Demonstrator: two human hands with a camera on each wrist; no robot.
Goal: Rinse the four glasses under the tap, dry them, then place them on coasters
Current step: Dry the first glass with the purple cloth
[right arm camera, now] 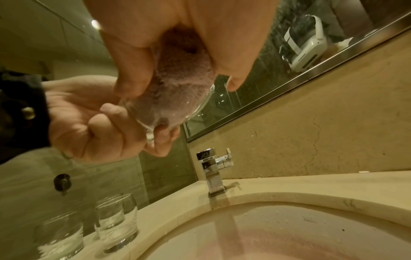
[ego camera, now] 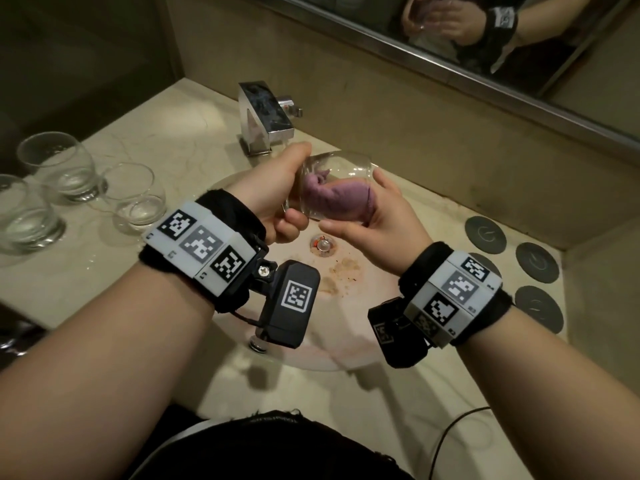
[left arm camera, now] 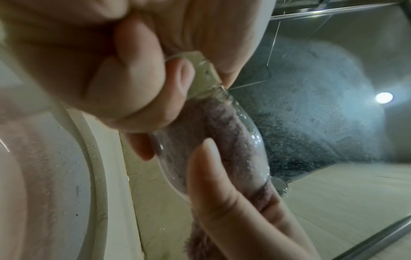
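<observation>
My left hand (ego camera: 287,188) grips a clear glass (ego camera: 343,164) by its base, tipped on its side above the sink (ego camera: 346,351). My right hand (ego camera: 375,211) holds a purple cloth (ego camera: 332,195) stuffed into the glass's mouth, its fingers around the rim. In the left wrist view the cloth (left arm camera: 227,140) fills the wet glass (left arm camera: 251,133). Seen from the right wrist, the cloth (right arm camera: 182,84) sits inside the glass (right arm camera: 155,121), whose base lies in my left hand (right arm camera: 93,126). Three more glasses (ego camera: 57,164) (ego camera: 136,195) (ego camera: 20,216) stand upright on the counter at left. Dark round coasters (ego camera: 485,233) (ego camera: 536,261) (ego camera: 538,308) lie at right.
A square chrome tap (ego camera: 266,116) stands behind the basin, just beyond the held glass. The drain (ego camera: 322,244) lies below my hands. A mirror (ego camera: 519,46) runs along the back wall. A black cable (ego camera: 450,434) crosses the near counter edge.
</observation>
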